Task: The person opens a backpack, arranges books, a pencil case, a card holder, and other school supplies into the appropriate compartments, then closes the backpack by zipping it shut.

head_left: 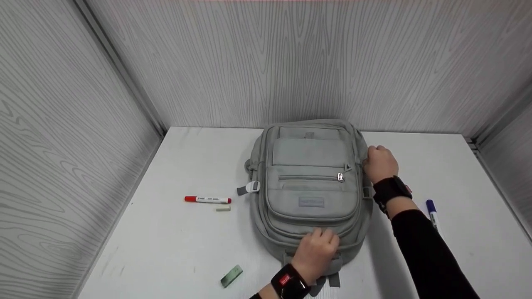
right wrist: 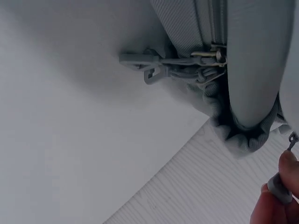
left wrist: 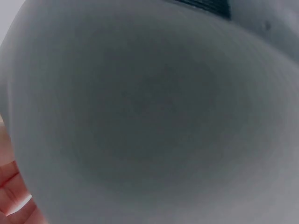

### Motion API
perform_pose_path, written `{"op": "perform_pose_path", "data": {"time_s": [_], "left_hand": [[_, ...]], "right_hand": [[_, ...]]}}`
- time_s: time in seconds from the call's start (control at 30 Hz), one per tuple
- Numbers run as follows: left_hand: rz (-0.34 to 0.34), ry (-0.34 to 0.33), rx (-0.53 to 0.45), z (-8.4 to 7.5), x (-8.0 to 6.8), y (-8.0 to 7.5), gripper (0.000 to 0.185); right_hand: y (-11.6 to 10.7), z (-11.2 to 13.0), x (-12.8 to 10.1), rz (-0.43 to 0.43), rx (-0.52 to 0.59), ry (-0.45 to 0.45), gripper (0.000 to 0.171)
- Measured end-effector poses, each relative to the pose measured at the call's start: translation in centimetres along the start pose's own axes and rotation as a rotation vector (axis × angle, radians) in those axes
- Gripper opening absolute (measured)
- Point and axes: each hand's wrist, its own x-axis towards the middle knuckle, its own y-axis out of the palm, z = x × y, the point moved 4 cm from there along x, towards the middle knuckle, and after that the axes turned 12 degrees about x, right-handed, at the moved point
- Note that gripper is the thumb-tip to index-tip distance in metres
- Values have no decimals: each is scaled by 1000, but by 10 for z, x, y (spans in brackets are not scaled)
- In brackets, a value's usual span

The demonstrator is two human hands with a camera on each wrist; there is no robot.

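Observation:
A grey-green backpack [head_left: 316, 153] lies front side up on the white table. At its near end, my left hand [head_left: 316, 253] grips the fabric with curled fingers. Close-up cloth fills most of the left wrist view, with a few fingers [left wrist: 14, 191] at its left edge. Beside the upper right edge of the bag, my right hand [head_left: 381, 163] pinches a grey zipper pull [right wrist: 279, 189] between thumb and fingers. Other zipper pulls [right wrist: 140, 59] hang from the bag's side in the right wrist view, near a gathered side pocket [right wrist: 238, 142].
Left of the bag lie a red marker [head_left: 208, 200] and a short pale stick [head_left: 223, 209]. A small white-and-grey piece [head_left: 249, 187] touches the bag's left side. Nearer is a green block [head_left: 231, 276]; a blue marker [head_left: 432, 214] lies by the right sleeve. Wood-grain panels [head_left: 232, 62] enclose the table.

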Motion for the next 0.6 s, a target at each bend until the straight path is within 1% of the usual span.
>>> {"op": "perform_pose_path", "data": {"time_s": [0.1, 0.27, 0.33, 0.4, 0.5, 0.57, 0.6], "left_hand": [[-11, -5, 2, 0, 0, 2, 10], [-31, -33, 2, 1, -1, 6, 22], [-38, -36, 0, 3, -3, 7, 21], [-38, -31, -7, 5, -4, 7, 15], [-35, -12, -32, 10, -7, 6, 14], [-30, 2, -57, 15, -10, 6, 15], [-28, 10, -73, 17, -12, 6, 15]], "right_hand": [[1, -3, -2, 10, 11, 15, 6], [0, -7, -8, 91, 75, 17, 10], [0, -7, -11, 118, 102, -1, 13], [1, -8, -13, 127, 116, -22, 15], [2, -9, -15, 128, 98, -58, 19], [3, -11, -16, 136, 63, -79, 28], [3, -13, -16, 148, 39, -91, 36]]}}
